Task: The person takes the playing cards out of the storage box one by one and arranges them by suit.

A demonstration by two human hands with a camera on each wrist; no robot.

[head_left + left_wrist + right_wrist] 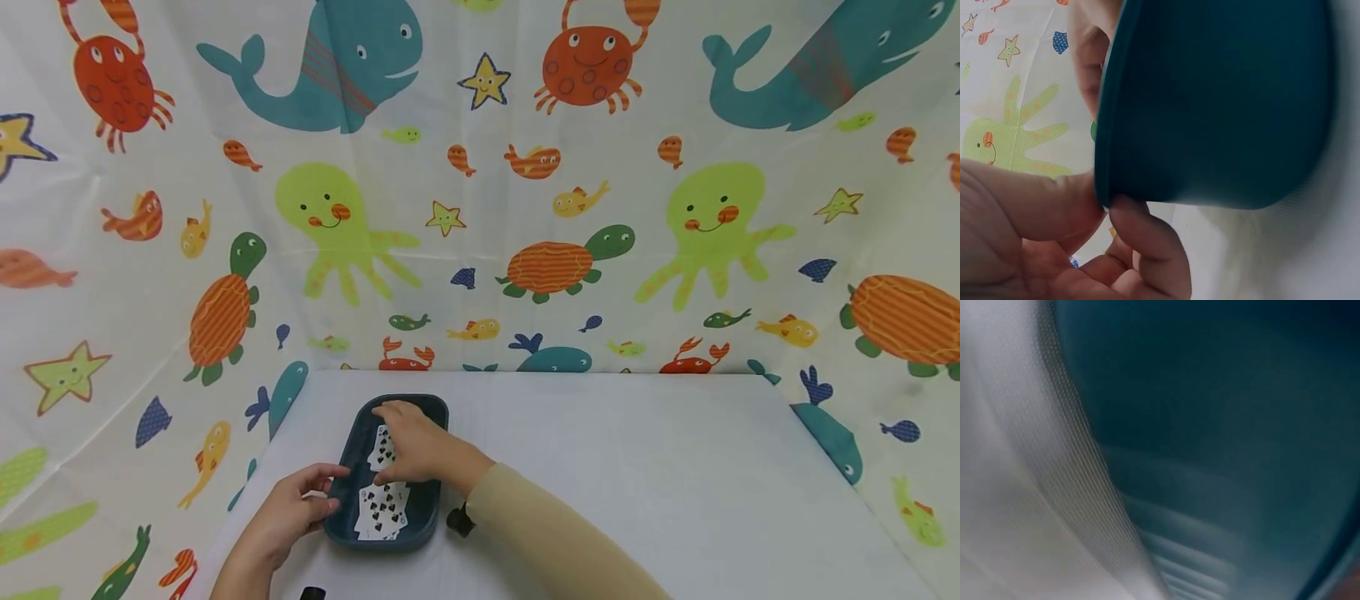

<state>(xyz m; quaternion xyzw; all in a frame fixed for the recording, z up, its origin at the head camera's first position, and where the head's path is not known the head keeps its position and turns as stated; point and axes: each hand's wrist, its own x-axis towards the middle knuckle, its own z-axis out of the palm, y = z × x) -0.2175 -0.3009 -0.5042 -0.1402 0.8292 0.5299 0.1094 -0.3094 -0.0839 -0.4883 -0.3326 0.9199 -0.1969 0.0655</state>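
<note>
A dark teal tray (437, 500) stands on the white table, left of the middle. My left hand (288, 508) is at its left side; in the left wrist view, the thumb and a finger of the left hand (1079, 231) pinch the rim of the tray (1222, 112). Playing cards (382, 510) with black spades lie face up in the tray's near half. Another group of playing cards (381, 448) shows farther back, partly covered by my right hand (420, 446), which reaches over the tray with thumb and fingers spread. The right wrist view shows mostly the tray's outer wall (1210, 425).
The white tabletop (637, 475) extends to the right of the tray. A sea-animal patterned cloth (480, 242) hangs behind and at the sides. Small black objects show near the right wrist (460, 521) and the left forearm (312, 592).
</note>
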